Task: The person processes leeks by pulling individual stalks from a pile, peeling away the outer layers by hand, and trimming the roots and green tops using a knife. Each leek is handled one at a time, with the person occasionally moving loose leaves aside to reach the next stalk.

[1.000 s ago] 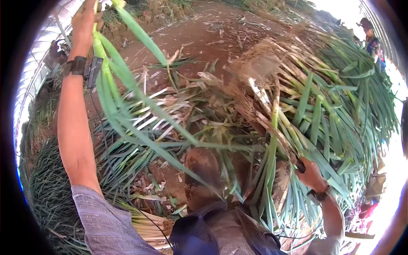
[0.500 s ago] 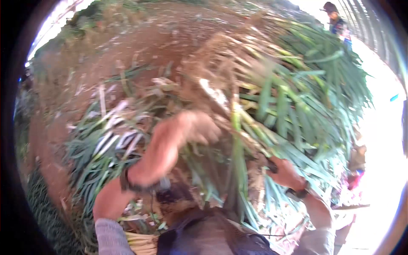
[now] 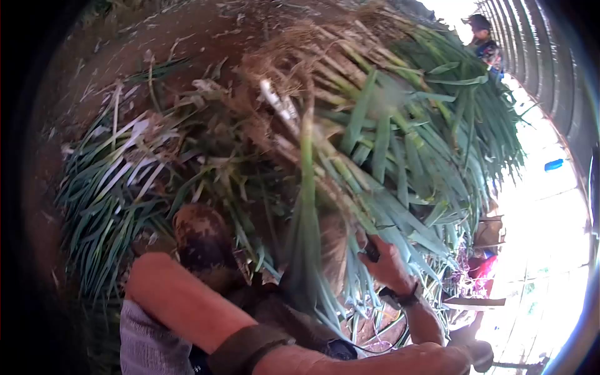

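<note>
My right hand (image 3: 389, 265) is closed around a small black object (image 3: 372, 249) whose kind I cannot tell. Its fingertips are right at a leek stalk (image 3: 340, 199) that slants down from the big pile of leeks (image 3: 400, 131). The pile has brown roots toward the upper left and long green leaves toward the right. My left arm crosses low in front of my body, and my left hand (image 3: 400, 361) reaches to the lower right, its fingers mostly hidden. One leek (image 3: 306, 181) hangs nearly upright, leaves down, left of my right hand.
Loose leaves and pale stalks (image 3: 119, 181) lie in a heap on the brown soil (image 3: 187, 31) at left. A mottled brown boot or knee (image 3: 201, 234) shows below. A person (image 3: 486, 44) is at the upper right beside a ribbed wall (image 3: 544, 62). Something pink (image 3: 482, 276) lies at right.
My left hand has swung from above the leaves, at centre, across my body to the lower right. My right hand keeps its hold by the stalk. The whole view has shifted leftward.
</note>
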The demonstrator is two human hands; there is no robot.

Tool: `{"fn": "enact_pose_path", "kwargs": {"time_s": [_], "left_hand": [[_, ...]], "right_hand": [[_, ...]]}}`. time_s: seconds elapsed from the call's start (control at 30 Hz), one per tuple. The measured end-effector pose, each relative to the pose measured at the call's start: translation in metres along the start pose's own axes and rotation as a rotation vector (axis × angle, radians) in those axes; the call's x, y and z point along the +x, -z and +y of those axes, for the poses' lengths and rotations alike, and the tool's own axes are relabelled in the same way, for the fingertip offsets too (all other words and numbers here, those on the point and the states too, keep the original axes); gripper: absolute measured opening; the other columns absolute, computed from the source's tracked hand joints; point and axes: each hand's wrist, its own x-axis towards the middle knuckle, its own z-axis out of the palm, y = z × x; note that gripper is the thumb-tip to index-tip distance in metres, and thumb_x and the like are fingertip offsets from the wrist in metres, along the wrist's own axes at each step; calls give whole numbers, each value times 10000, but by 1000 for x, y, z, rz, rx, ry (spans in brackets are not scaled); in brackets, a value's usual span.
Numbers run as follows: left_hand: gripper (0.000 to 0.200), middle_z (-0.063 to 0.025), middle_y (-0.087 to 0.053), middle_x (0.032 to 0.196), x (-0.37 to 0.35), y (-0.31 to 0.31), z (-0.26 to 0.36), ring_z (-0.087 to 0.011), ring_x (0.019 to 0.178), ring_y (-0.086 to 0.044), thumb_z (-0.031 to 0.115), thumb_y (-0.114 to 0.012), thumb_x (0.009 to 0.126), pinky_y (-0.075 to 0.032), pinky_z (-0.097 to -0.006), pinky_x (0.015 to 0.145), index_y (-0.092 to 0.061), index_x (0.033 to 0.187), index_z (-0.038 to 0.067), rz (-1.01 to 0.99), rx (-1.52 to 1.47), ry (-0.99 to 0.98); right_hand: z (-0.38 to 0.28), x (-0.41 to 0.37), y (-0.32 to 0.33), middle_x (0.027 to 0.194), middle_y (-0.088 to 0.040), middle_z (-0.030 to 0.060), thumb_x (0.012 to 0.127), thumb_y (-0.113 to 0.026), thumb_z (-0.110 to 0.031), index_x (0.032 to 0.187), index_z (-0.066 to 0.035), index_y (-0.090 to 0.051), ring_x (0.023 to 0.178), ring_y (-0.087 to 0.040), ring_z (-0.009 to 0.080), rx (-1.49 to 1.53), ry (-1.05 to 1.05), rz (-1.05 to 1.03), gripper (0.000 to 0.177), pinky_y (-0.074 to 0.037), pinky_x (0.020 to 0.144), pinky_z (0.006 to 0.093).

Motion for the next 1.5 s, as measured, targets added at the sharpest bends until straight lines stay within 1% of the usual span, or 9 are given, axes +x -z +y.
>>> {"fn": "enact_pose_path", "kwargs": {"time_s": [0.07, 0.17, 0.37, 0.57, 0.73, 0.83, 1.0, 1.03, 1.5], "left_hand": [[266, -161, -638, 844, 13, 23, -1, -217, 697, -637, 104, -541, 997, -514, -329, 620, -568, 1183, -85, -704, -972, 409], [406, -139, -624, 827, -10, 16, 10, -206, 704, -617, 195, -597, 988, -420, -324, 545, -488, 1288, -55, -481, -1449, 795], [323, -143, -658, 946, 11, 78, -80, -212, 883, -644, 217, -550, 986, -499, -349, 812, -634, 1004, -94, -606, -411, 898], [298, -3, -565, 745, -121, 108, -308, -125, 657, -460, 353, -581, 970, -377, -300, 593, -686, 950, 74, -594, 238, 1047], [572, -183, -630, 1214, -104, 91, -288, -278, 1053, -611, 414, -580, 978, -492, -403, 921, -550, 1310, -50, -470, -32, 1095], [547, -138, -631, 1204, -96, 61, -286, -242, 1093, -588, 321, -679, 931, -454, -392, 979, -541, 1326, -31, -294, -308, 1262], [404, -29, -558, 832, -96, -2, -287, -135, 743, -510, 267, -692, 912, -431, -317, 643, -597, 1164, -33, -235, -225, 1220], [340, -46, -569, 841, -104, -6, -296, -195, 795, -576, 256, -738, 843, -496, -393, 718, -595, 1026, 7, -259, -161, 1185], [644, -146, -541, 1328, -145, 23, -275, -265, 1251, -469, 341, -721, 871, -376, -444, 1069, -495, 1370, 2, -269, -330, 1417]], "right_hand": [[2, -1, 0, 716, -601, 190, 798, -750, -178, 1037, -20, -598, 659, -587, 403, 23, 11, 53, 324, -450, 596, 451], [13, 15, -6, 734, -610, 203, 792, -750, -180, 1038, -17, -597, 668, -600, 398, -30, 130, 106, 332, -461, 608, 449], [0, 35, -1, 755, -609, 223, 786, -741, -192, 1034, -18, -605, 710, -599, 425, 41, 111, 108, 332, -468, 622, 457], [-14, 34, 10, 780, -626, 245, 810, -690, -218, 964, -34, -607, 765, -603, 466, -4, 82, 32, 254, -474, 656, 514], [0, 33, 11, 755, -626, 230, 732, -721, -198, 924, -5, -604, 714, -617, 435, -26, 48, 11, 297, -471, 623, 500], [14, 32, 12, 661, -499, 119, 679, -734, -117, 868, 13, -552, 583, -479, 265, 42, 135, 132, 293, -393, 551, 402], [31, 39, 54, 860, -622, 157, 768, -723, -150, 1101, -30, -576, 714, -567, 299, 112, 153, 86, 383, -471, 696, 389], [57, 46, 59, 1044, -675, 163, 863, -717, -180, 1308, -76, -571, 861, -600, 293, 120, 152, -13, 481, -503, 820, 371], [77, -35, -7, 842, -702, 152, 867, -708, -230, 1178, -57, -616, 731, -686, 317, -161, 92, -56, 368, -525, 641, 439]]}}
